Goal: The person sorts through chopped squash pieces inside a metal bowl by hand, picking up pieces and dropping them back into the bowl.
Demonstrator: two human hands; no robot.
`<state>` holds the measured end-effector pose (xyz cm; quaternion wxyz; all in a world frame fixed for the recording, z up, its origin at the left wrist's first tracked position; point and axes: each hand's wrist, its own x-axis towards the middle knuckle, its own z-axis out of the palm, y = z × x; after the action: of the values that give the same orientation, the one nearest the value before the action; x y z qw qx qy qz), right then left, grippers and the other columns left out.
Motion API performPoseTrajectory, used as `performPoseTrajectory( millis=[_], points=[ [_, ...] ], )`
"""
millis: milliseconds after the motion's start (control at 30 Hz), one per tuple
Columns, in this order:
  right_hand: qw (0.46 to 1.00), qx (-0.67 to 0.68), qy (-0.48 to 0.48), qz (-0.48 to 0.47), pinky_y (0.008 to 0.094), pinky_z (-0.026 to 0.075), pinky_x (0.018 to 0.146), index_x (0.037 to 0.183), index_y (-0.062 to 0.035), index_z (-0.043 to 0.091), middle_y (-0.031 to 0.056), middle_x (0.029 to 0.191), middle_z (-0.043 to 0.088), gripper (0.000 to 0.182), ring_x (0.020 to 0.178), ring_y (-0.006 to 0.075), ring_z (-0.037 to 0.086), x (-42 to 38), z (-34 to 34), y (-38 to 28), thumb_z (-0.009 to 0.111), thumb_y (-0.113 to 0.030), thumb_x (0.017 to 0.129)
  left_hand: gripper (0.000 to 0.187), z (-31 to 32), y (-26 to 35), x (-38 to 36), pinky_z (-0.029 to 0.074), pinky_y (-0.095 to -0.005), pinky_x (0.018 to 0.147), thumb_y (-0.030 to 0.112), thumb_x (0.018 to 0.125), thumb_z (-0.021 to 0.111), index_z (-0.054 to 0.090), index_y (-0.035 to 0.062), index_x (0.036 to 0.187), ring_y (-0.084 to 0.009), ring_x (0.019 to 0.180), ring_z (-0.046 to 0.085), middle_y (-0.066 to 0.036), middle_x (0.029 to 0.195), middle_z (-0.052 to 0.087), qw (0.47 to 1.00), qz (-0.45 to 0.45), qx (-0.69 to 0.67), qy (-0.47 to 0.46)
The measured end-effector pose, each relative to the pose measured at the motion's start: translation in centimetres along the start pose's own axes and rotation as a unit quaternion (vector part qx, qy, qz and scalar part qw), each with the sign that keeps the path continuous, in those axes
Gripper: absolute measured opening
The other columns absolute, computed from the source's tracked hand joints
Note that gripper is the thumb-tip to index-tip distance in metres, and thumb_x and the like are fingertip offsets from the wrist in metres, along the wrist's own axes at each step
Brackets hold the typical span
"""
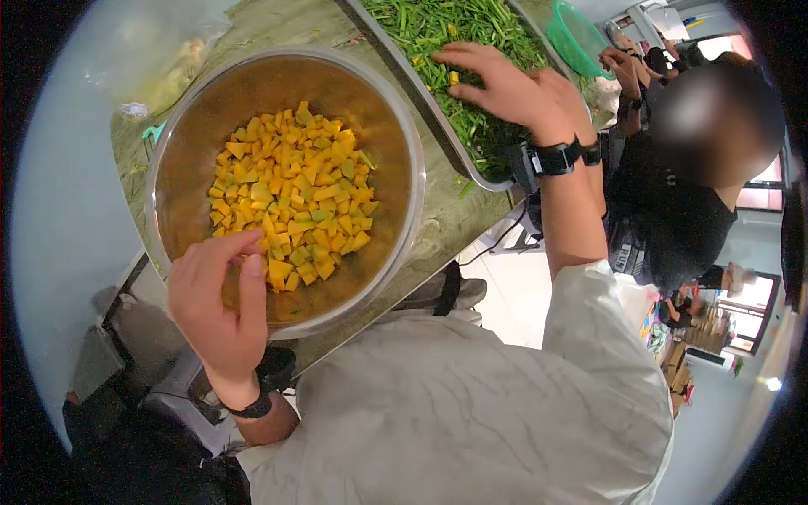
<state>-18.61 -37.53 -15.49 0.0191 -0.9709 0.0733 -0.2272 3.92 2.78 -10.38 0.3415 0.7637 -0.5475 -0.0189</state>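
Observation:
A large steel bowl [412, 181] holds diced orange pumpkin [295, 198], some pieces showing greenish skin. My left hand [220, 295] is over the bowl's near left rim. Its thumb and forefinger curve toward each other with a small gap between the tips, beside the pumpkin. My right hand [501, 88] reaches over a metal tray [459, 151] of chopped green stalks [446, 25], fingers spread. An orange piece [454, 77] lies between its forefinger and thumb, and a few more orange bits show among the greens. Straps are on both my wrists.
A second forearm [593, 181] runs behind my right one, its hand partly hidden. A person in black [673, 219] stands at the right. A green plastic basket [576, 42] is beyond the tray. A clear plastic bag [160, 76] lies on the table [273, 21], beside the bowl.

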Motion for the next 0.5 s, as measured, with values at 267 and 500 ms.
performPoseTrajectory(
  millis=[267,500],
  points=[
    [0.958,0.086,-0.067,0.267,0.038,0.058,0.081,0.122,-0.0094,0.074,0.012,0.107,0.075,0.04,0.091,0.0282,0.072,-1.4,-3.7,-4.4,0.083,-0.009,0.083,0.016,0.4,-0.3,0.0,0.048,-0.0385,0.08,0.012,0.093,0.067,0.075,0.0045,0.106,-0.0281,0.083,0.068,-0.009,0.09,0.074,1.0,0.008,-0.017,0.023],
    [0.975,0.041,-0.051,0.212,0.0359,0.055,0.074,0.12,-0.0078,0.074,0.0088,0.104,0.071,0.038,0.079,0.0229,0.067,-2.6,-1.8,-4.4,0.084,-0.003,0.083,0.016,0.5,-0.3,0.0,0.049,-0.0383,0.081,0.012,0.094,0.066,0.075,0.0042,0.105,-0.0282,0.083,0.068,-0.009,0.089,0.074,1.0,0.004,-0.019,0.023]
  ],
)
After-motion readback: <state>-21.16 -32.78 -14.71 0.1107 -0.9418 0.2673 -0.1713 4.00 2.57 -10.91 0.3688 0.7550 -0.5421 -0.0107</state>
